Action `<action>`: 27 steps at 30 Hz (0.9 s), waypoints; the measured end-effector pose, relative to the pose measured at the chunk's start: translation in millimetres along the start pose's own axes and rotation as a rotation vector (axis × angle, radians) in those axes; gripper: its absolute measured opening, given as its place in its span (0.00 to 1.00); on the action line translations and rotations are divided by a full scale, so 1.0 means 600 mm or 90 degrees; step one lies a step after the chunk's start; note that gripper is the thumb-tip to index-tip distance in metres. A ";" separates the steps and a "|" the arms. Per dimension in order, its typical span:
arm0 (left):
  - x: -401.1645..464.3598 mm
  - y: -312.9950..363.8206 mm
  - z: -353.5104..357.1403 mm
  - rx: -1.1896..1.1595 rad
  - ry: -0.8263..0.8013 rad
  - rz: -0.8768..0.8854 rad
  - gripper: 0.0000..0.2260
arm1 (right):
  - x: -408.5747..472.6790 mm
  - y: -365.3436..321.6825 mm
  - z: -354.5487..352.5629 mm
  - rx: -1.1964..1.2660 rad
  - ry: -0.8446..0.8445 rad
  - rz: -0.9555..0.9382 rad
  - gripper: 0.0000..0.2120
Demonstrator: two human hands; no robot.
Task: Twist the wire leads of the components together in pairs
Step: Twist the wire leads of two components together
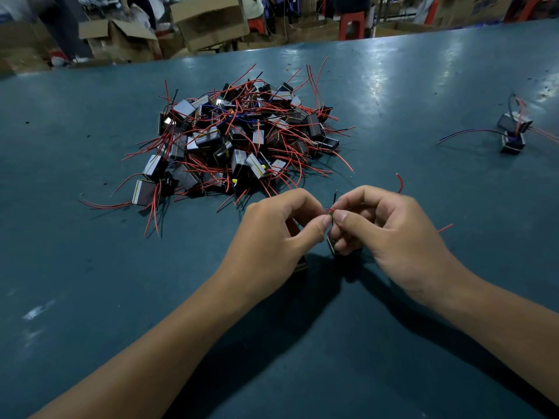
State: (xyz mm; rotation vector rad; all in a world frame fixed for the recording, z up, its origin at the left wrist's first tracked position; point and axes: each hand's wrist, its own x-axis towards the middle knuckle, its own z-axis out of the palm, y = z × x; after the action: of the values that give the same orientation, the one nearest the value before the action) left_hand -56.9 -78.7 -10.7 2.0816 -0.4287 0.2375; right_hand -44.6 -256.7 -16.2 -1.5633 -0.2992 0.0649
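Fingertips of your left hand (pixel 281 225) and right hand (pixel 381 228) pinched the red leads (pixel 330 210) together, close above the table (pixel 90 297), so the twist could bite; the pile (pixel 239 140) waited beyond.

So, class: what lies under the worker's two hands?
A component corner shows under the left hand, another under the right hand; red leads are pinched between them. The rest is covered.

I'm looking down on a scuffed teal surface (pixel 90 297), glossy under the lights. A big heap of components (pixel 236 140) sits on it mid-left, red leads splaying out all round. Far right, a small joined cluster (pixel 512 131) rests well apart from the heap.
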 end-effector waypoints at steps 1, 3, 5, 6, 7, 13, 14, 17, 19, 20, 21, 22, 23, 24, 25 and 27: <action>0.000 -0.001 0.000 -0.001 0.000 0.000 0.04 | -0.001 0.000 0.000 0.000 0.001 -0.001 0.06; 0.000 -0.001 0.000 -0.008 -0.001 -0.001 0.05 | -0.001 0.001 0.000 0.001 0.003 -0.003 0.05; 0.000 0.000 0.000 -0.010 0.001 -0.005 0.05 | 0.000 0.001 0.000 0.003 0.005 -0.005 0.04; 0.000 0.000 0.000 -0.013 0.003 -0.009 0.05 | 0.000 0.002 0.000 0.003 0.005 -0.006 0.04; 0.000 0.000 0.001 -0.018 0.005 -0.013 0.05 | 0.000 0.002 0.001 0.002 0.005 -0.007 0.04; -0.001 -0.001 0.003 -0.049 0.012 -0.032 0.05 | -0.001 0.001 0.001 -0.004 0.002 -0.012 0.04; -0.001 -0.001 0.004 -0.055 0.014 -0.036 0.04 | -0.001 0.001 0.001 -0.004 0.003 -0.013 0.04; 0.000 -0.004 0.003 -0.067 0.015 -0.044 0.04 | -0.001 0.002 0.001 -0.006 0.010 -0.015 0.04; 0.000 -0.005 0.003 -0.067 0.014 -0.044 0.04 | -0.001 0.003 0.001 -0.007 0.012 -0.015 0.04; 0.000 -0.005 0.002 -0.066 0.014 -0.044 0.04 | 0.000 0.003 0.001 -0.006 0.012 -0.015 0.05; 0.000 -0.006 0.002 -0.065 0.013 -0.044 0.04 | -0.001 0.004 0.001 -0.005 0.013 -0.015 0.05; 0.000 -0.006 0.002 -0.064 0.013 -0.043 0.04 | -0.001 0.004 0.001 -0.004 0.013 -0.015 0.05; -0.001 -0.006 0.001 -0.065 0.012 -0.044 0.05 | 0.000 0.004 0.001 -0.004 0.013 -0.016 0.05; -0.001 -0.006 0.001 -0.066 0.011 -0.044 0.05 | 0.000 0.004 0.001 -0.004 0.012 -0.017 0.05; -0.002 -0.006 0.001 -0.067 0.010 -0.043 0.05 | 0.000 0.004 0.001 -0.005 0.011 -0.018 0.05; -0.002 -0.006 0.001 -0.063 0.008 -0.039 0.05 | -0.001 0.003 0.003 -0.002 0.008 -0.022 0.05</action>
State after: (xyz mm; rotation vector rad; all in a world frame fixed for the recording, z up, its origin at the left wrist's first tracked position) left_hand -56.5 -77.3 -14.2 1.9915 -0.3611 0.1883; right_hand -45.2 -255.3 -18.2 -1.5604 -0.3168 0.0284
